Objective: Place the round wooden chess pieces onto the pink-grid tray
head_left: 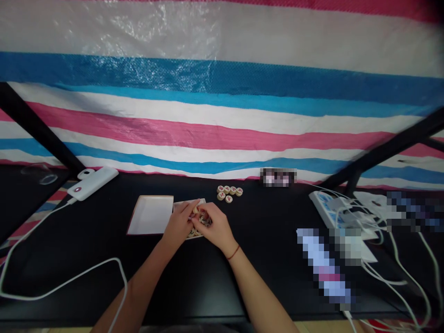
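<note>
Just left of the hands, here's the lid (152, 215), lying flat, likely light and stiff; an edge grip suits it. Next, the box (178, 203), beneath the hands, holding more pieces. In come the left hand (177, 225) and right hand (217, 226), fingers curled together around a piece (195, 210); which one pinches it, I can't tell. It looks hard, light, perhaps slick: take it by the rim. Beyond, to their right, loose pieces (233, 190) cluster on the tabletop (204, 282).

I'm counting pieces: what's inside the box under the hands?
Round pieces lie inside the box; the left hand and right hand cover part of it; what lies beneath them is hidden.
</note>
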Motion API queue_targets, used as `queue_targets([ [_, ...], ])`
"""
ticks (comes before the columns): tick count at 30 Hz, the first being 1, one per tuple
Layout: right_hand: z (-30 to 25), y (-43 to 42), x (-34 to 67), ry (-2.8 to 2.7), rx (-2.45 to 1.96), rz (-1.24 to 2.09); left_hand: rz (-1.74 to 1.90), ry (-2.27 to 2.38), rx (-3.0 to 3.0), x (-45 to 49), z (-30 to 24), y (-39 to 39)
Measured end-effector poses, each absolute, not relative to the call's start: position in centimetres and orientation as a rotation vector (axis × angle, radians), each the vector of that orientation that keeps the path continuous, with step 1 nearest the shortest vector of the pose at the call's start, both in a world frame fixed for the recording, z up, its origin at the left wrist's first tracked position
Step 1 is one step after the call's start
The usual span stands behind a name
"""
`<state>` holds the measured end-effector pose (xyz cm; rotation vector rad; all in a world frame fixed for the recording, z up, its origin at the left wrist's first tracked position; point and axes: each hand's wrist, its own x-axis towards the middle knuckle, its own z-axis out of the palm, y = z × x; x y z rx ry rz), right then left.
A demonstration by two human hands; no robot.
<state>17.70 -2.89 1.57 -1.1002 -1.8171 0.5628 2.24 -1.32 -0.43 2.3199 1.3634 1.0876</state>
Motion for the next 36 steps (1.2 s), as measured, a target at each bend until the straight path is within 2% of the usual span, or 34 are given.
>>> queue_targets([
  [16,1.0,-2.2,18.4,-1.702,-1.168,0.617,1.069,1.233,2.335,2.8,-0.2,-1.5],
  [23,0.2,-0.2,23.7,-1.266,-1.639,0.27,1.132,1.317,2.329,2.6,0.2,-1.6],
  [27,-1.4,0.7,26.3,-1.434,-1.824,0.293,1.149,1.364,2.314,2.4,0.2,-1.5],
  [36,-2.6,1.1,25.8,-1.611,-1.786,0.238,1.119,1.355,2.296,2.5,0.4,-1.5],
])
